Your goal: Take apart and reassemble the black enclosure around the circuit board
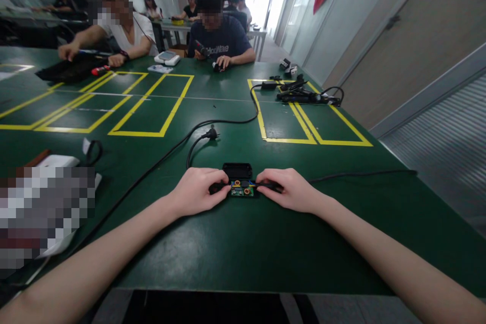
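Observation:
A small green circuit board (242, 190) with copper coils lies on the green table (235, 248) between my hands. My left hand (197, 191) is closed, pinching the board's left end where a black cable comes out. My right hand (290, 190) is closed too, gripping the right end and its black cable. A black plastic cover (237, 170) lies just behind the board, apart from both hands.
A black power cord with a plug (210, 134) snakes across the table. Black adapters and cables (299, 93) lie at the far right. Yellow tape rectangles (152, 106) mark the table. Several people sit working at the far side. White items (56, 162) lie at left.

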`<state>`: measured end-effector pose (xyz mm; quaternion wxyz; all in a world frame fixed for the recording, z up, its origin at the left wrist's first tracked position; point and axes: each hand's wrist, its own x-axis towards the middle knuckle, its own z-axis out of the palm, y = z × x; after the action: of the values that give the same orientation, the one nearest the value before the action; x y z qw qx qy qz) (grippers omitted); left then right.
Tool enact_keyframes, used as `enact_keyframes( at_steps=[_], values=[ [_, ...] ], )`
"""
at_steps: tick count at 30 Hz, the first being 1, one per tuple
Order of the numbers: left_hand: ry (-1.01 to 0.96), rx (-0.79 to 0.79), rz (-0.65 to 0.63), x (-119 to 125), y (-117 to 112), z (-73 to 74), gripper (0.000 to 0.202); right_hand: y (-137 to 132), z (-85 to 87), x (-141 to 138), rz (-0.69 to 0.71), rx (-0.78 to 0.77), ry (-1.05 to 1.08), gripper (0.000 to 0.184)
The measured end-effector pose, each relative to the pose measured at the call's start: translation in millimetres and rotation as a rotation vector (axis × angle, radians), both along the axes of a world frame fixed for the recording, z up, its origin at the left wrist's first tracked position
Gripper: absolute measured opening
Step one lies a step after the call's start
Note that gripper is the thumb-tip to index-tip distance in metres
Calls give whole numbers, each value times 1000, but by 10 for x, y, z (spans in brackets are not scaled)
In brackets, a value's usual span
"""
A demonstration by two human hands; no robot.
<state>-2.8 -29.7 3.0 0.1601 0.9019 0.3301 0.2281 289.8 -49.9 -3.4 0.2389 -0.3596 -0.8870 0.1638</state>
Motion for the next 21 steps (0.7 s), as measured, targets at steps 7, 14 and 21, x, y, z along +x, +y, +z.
enact_keyframes(
  at_steps=[7,14,21],
  values=[
    [-25,-54,-77,9,6,-3,16,18,50,16,30,-14,-25,11],
    [8,-116,-107,16,5,29,16,25,66,26,92,-55,-9,13],
    [46,-148,-168,21,-6,55,22,4,85,8,161,-9,-31,18]
  ],
)
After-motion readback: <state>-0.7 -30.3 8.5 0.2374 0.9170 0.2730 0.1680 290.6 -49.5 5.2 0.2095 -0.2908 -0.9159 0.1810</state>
